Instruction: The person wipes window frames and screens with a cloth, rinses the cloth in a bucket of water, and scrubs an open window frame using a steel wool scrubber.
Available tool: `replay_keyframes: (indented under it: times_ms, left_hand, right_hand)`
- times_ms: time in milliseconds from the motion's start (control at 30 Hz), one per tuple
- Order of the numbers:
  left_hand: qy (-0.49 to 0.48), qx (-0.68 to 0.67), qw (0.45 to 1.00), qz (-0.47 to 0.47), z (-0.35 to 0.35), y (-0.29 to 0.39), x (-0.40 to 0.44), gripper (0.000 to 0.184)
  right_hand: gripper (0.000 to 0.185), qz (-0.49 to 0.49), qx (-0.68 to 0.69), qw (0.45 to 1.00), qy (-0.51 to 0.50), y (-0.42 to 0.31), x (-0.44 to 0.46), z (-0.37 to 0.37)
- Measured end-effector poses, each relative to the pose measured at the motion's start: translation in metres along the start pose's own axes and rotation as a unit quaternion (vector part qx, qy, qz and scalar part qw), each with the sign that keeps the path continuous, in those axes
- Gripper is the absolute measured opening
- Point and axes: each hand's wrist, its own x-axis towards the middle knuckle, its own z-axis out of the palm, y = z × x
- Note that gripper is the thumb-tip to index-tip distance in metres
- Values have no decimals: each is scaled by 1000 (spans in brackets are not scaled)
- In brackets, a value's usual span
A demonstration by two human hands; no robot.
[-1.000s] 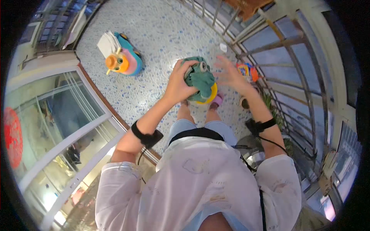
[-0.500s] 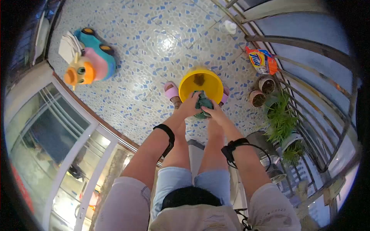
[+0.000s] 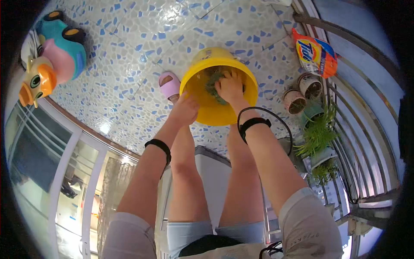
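A yellow bucket [image 3: 220,116] stands on the floor between my feet. Inside it lies a wet-looking green cloth [image 3: 212,86], partly hidden. My right hand [image 3: 230,87] reaches into the bucket, its fingers bent and pressed on the cloth. At the bucket's near left rim is my left hand [image 3: 185,111], touching the rim; its fingers are partly hidden by the edge, so what they hold cannot be made out.
A ride-on toy [image 3: 64,56] is at the upper left. A Tide bag [image 3: 314,54], small pots [image 3: 295,102] and green plants [image 3: 318,136] line the railing [image 3: 371,103] at right. A pink slipper [image 3: 169,85] is beside the bucket, and glass doors [image 3: 67,172] are at left.
The green cloth has gone from between both hands down into the bucket, with my right hand on it. My left hand has parted from it and moved to the rim. The view is closer to the floor.
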Motion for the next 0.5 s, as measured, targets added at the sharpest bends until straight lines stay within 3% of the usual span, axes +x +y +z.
replay_keyframes:
  times_ms: [67, 200, 267, 333, 500]
  left_hand:
    - [-20, -9, 1000, 4, 11, 0, 0, 32]
    - [61, -12, 998, 4, 21, 1, 0, 29]
    - [75, -9, 997, 13, 29, -2, -1, 30]
    - [126, 13, 991, 50, 28, -4, -2, 28]
    - [133, 18, 989, 56, 22, -3, -2, 29]
  right_hand:
    - [39, -33, -47, 998, -38, 1, 18, 12]
    - [54, 6, -33, 990, -138, 1, 50, 45]
    - [63, -36, -22, 999, 28, 6, 53, 65]
    - [63, -37, -14, 998, 48, 8, 60, 68]
    - [61, -21, -15, 999, 38, 12, 69, 66]
